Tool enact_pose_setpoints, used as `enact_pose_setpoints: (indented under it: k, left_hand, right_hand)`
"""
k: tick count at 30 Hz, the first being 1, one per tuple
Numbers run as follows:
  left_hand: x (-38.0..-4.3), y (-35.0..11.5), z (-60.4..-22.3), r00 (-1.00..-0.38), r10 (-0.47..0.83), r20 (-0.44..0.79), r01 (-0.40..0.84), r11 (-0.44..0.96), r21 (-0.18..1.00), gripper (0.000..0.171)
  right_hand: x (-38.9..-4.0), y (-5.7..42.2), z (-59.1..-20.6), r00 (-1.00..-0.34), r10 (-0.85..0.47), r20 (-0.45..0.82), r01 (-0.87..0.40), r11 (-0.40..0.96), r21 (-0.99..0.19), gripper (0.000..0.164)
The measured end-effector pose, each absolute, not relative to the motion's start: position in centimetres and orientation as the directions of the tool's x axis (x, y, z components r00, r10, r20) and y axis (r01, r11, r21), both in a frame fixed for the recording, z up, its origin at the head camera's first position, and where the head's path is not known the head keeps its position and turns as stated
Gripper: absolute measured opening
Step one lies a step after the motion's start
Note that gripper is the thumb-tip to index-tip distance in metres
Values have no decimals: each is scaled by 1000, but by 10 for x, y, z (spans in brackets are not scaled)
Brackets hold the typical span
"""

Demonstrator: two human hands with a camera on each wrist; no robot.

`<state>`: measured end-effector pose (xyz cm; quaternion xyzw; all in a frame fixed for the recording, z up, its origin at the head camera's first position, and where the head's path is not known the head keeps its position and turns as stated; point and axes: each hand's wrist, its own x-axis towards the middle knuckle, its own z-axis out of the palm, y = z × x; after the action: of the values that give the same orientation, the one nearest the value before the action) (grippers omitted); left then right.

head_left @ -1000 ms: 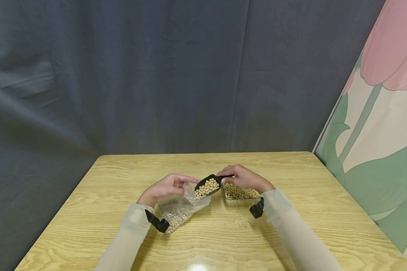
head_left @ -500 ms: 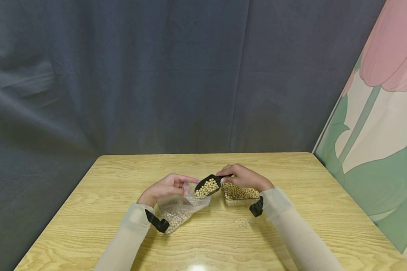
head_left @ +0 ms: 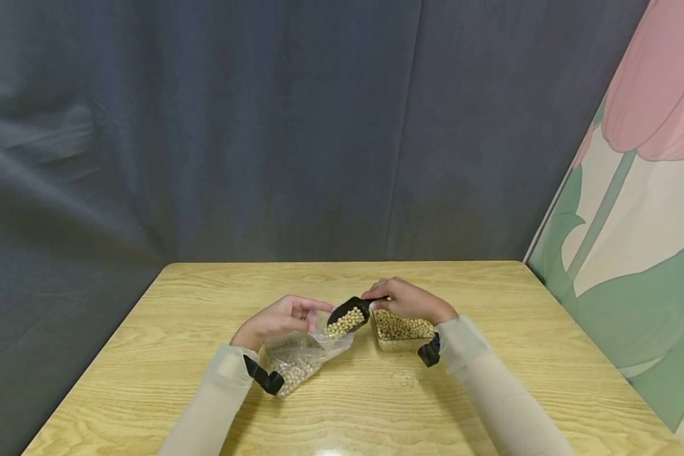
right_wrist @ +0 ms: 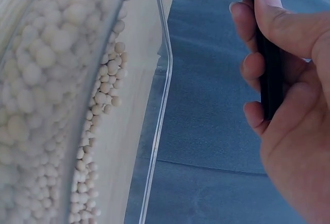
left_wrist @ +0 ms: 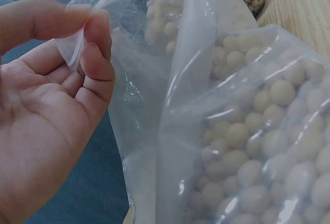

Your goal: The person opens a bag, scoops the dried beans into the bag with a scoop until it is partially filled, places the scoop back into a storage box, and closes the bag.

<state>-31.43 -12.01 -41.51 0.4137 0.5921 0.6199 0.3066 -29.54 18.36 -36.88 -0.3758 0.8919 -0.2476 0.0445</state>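
Observation:
My left hand [head_left: 276, 322] pinches the rim of a clear plastic bag [left_wrist: 175, 95] between thumb and curled fingers. Round, pale beans, like soybeans, fill the bag's lower part, which lies on the table. In my right hand [head_left: 407, 299] is the handle of a black scoop [head_left: 356, 311], gripped between thumb and fingers as the right wrist view shows. The scoop carries a heap of beans [head_left: 344, 322] and tips down to the left, its front at the bag's mouth. Below my right hand stands a clear box [head_left: 396, 344] of the same beans.
The light wooden table [head_left: 194, 288] reaches back to a dark curtain [head_left: 285, 158]. A flower-painted panel [head_left: 655, 253] runs along the right side. Faint small marks [head_left: 405, 378] show on the wood in front of the box. Each wrist wears a black camera mount.
The scoop tilts further down at its front, and its beans have slid toward the tip at the bag's mouth. Both hands keep nearly the same place and hold.

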Motion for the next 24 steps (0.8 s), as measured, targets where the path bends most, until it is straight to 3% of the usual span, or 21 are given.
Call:
enact_pose_setpoints:
  k: [11, 24]
  left_hand:
    - [-313, -120, -416, -472, 868, 154, 117, -112, 987, 50]
    - [-312, -123, -408, -467, 871, 151, 113, -110, 987, 50]
  right_hand:
    - [-292, 179, -360, -706, -700, 103, -679, 629, -380, 31]
    - [-295, 174, -350, -622, -762, 180, -775, 568, -276, 26]
